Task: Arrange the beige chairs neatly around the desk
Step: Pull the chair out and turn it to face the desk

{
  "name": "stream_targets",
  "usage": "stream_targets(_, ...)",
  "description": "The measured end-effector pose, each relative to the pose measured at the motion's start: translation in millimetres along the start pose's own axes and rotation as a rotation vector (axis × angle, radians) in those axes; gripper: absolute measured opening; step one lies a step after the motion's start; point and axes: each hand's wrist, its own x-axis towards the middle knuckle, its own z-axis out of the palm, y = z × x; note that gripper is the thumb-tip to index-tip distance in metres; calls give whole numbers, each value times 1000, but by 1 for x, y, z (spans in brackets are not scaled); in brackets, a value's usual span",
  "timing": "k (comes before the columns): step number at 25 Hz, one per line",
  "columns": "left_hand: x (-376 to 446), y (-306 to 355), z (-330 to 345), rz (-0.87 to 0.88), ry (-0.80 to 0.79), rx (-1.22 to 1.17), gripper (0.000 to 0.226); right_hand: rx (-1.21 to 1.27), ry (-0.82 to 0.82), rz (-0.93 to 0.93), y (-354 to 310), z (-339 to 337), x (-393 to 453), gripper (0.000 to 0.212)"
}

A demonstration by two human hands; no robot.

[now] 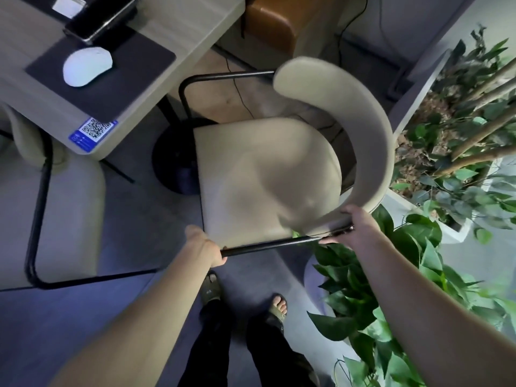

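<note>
A beige chair (268, 180) with a curved backrest and a black tube frame stands just right of the desk (173, 32) corner, its seat facing left toward the desk. My left hand (206, 247) is closed around the near black armrest bar at its left end. My right hand (354, 227) grips the same bar where it meets the lower end of the backrest. A second beige chair (69, 213) with a black frame sits at the left, partly tucked under the desk.
On the desk lie a white mouse (86, 67) on a dark pad and a black device (103, 18). Green potted plants (418, 247) crowd the right side, close to the chair back. A brown seat (273, 20) stands beyond. My sandalled feet (243, 300) are below.
</note>
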Motion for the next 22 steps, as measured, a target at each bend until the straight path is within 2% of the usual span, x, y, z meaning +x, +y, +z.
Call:
stream_targets(3,8,27,2,26,-43,-26,36,74,-26,2,25,4,-6,34)
stream_targets(6,17,54,12,97,-91,-28,51,165,-2,-20,47,9,-3,55)
stream_targets(9,29,84,30,190,-127,2,65,251,45,-26,68,22,2,57)
stream_targets(14,27,123,58,280,-193,59,47,360,85,-6,88,57,-2,60)
stream_targets(16,29,134,67,303,-219,85,49,367,94,20,85,69,-7,63)
stream_targets(19,43,135,70,349,-189,102,55,377,91,83,84,75,-16,68)
stream_targets(22,47,88,71,309,-275,183,52,297,45,95,74,50,-25,62)
